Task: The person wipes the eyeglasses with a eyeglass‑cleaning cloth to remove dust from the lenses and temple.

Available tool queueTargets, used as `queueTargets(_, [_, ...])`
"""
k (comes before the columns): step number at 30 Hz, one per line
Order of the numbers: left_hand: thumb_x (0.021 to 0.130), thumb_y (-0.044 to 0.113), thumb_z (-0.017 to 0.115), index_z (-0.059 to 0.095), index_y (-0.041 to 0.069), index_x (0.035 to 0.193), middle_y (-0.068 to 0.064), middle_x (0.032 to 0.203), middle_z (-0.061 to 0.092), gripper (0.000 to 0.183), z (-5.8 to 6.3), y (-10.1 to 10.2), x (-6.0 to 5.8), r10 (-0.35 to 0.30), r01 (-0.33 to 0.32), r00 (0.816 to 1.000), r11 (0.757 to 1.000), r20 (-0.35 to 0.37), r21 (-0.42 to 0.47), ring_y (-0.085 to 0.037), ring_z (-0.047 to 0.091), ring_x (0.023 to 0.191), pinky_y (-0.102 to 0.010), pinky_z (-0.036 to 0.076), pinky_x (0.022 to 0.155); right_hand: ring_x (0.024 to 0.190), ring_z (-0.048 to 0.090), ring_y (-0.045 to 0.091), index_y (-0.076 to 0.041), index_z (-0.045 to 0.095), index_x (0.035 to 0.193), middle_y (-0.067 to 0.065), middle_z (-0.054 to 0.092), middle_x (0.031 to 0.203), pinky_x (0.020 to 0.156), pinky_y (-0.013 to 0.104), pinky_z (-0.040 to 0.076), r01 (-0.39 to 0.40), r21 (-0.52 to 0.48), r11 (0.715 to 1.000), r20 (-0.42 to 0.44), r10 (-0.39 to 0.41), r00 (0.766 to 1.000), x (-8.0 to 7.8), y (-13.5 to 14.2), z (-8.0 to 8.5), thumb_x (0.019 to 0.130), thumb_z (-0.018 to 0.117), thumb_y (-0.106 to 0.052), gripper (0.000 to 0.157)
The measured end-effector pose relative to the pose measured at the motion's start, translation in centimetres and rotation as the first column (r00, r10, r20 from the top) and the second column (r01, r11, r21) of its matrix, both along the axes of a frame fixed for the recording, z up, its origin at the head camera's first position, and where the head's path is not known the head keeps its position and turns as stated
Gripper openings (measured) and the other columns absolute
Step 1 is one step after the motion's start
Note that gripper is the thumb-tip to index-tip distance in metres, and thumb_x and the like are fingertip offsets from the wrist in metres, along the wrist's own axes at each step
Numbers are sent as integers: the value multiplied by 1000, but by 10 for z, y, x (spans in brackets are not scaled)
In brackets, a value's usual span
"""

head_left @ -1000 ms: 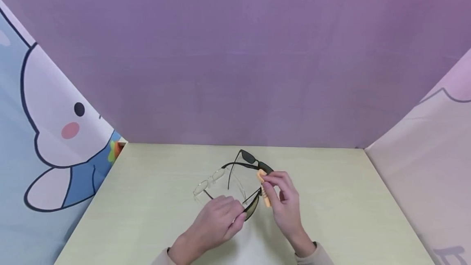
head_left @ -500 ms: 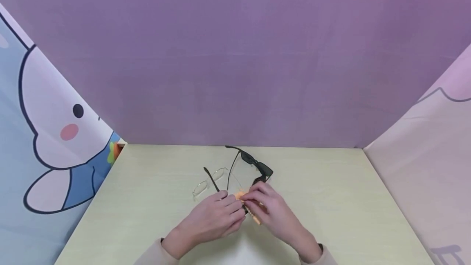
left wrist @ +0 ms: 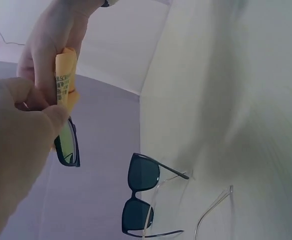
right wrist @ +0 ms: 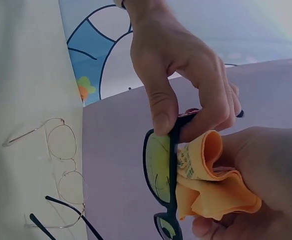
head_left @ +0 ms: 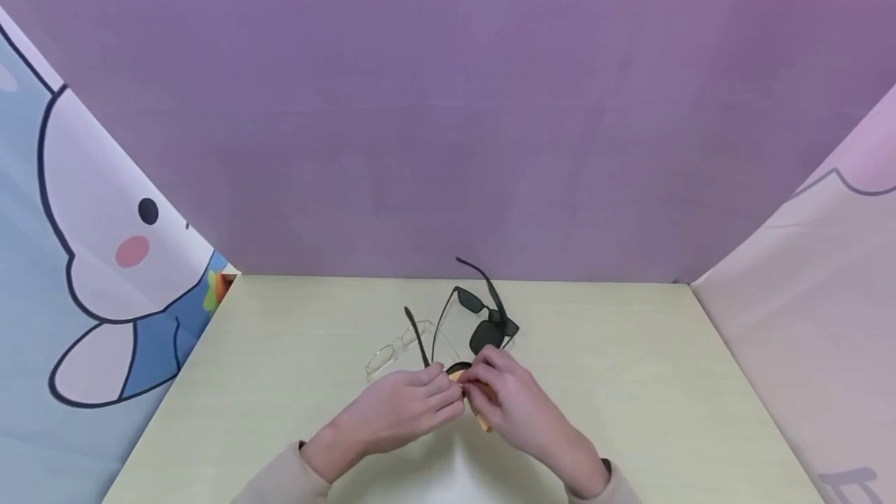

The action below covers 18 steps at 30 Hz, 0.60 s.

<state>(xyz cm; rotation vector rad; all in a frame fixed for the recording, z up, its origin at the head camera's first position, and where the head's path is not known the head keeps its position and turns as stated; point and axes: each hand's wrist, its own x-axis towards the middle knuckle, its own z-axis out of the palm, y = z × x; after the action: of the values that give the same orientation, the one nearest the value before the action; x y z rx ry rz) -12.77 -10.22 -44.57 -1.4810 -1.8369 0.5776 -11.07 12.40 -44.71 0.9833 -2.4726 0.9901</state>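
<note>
My left hand [head_left: 406,411] grips a pair of black-framed sunglasses [right wrist: 159,160] at one hinge end, thumb by the lens rim. They are held above the table, with an arm of the frame sticking up. My right hand [head_left: 521,407] pinches a bunched orange cloth [right wrist: 215,195] with dark printing. In the right wrist view the cloth lies against one face of the sunglasses, near the left hand's fingers. The left wrist view shows the cloth [left wrist: 64,75] between both hands; part of the frame is hidden behind the fingers.
On the table [head_left: 665,379], beyond the hands, lies a second pair of dark sunglasses [left wrist: 143,172], arms spread. Thin-rimmed clear glasses [right wrist: 62,142] lie beside it on the left. A purple curtain [head_left: 448,138] rises behind the table, with printed cloth at both sides.
The right hand has brought the orange cloth left and down to the sunglasses in the left hand. Those sunglasses have turned, and one lens and an arm now show above the hands.
</note>
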Motion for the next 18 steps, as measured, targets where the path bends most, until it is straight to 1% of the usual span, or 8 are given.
queueTargets(3, [102, 5, 30, 57, 19, 113, 8, 113, 63, 32, 1, 0, 0, -8, 5, 999, 998, -45, -56, -8, 59, 110, -26, 42, 112, 79, 49, 4, -8, 74, 92, -6, 54, 90, 67, 15, 48, 15, 36, 999, -4, -15, 1000, 1, -1, 0, 90, 75, -1, 8])
queueTargets(5, [103, 5, 30, 58, 18, 111, 8, 111, 63, 32, 1, 1, -1, -19, 15, 998, 998, -64, -62, -8, 60, 109, -27, 42, 112, 79, 49, 4, -9, 73, 91, -6, 53, 89, 67, 15, 47, 31, 48, 998, -14, -30, 999, 2, -2, 0, 90, 75, -1, 8])
queueTargets(11, [105, 0, 25, 61, 17, 108, 7, 105, 66, 39, -1, 2, -2, -33, 31, 993, 999, -113, -15, -9, 62, 103, -28, 45, 109, 79, 49, 5, -8, 74, 91, -5, 54, 90, 66, 15, 48, 71, 38, 997, -60, -69, 996, 3, -3, -4, 87, 78, 1, 11])
queueTargets(14, [105, 0, 26, 62, 17, 108, 7, 105, 66, 40, -2, 2, -3, -31, 31, 992, 1000, -120, 1, -9, 62, 103, -28, 45, 109, 79, 50, 5, -7, 74, 91, -5, 55, 91, 66, 14, 47, 78, 32, 996, -79, -75, 994, 2, -4, -5, 86, 78, 2, 11])
queueTargets(16, [104, 0, 27, 62, 18, 110, 7, 107, 66, 40, -2, 2, -3, -27, 24, 992, 999, -126, -21, -9, 62, 105, -28, 44, 110, 80, 50, 5, -7, 74, 91, -4, 55, 91, 67, 14, 48, 74, 34, 997, -83, -71, 994, 2, -5, -5, 86, 78, 1, 11])
queueTargets(18, [104, 1, 28, 61, 19, 113, 7, 111, 65, 39, -2, 2, -3, -21, 12, 990, 998, -139, -66, -9, 60, 109, -28, 42, 112, 81, 51, 6, -7, 74, 92, -3, 56, 91, 68, 15, 49, 64, 53, 997, -91, -59, 994, 2, -6, -4, 87, 77, 1, 9])
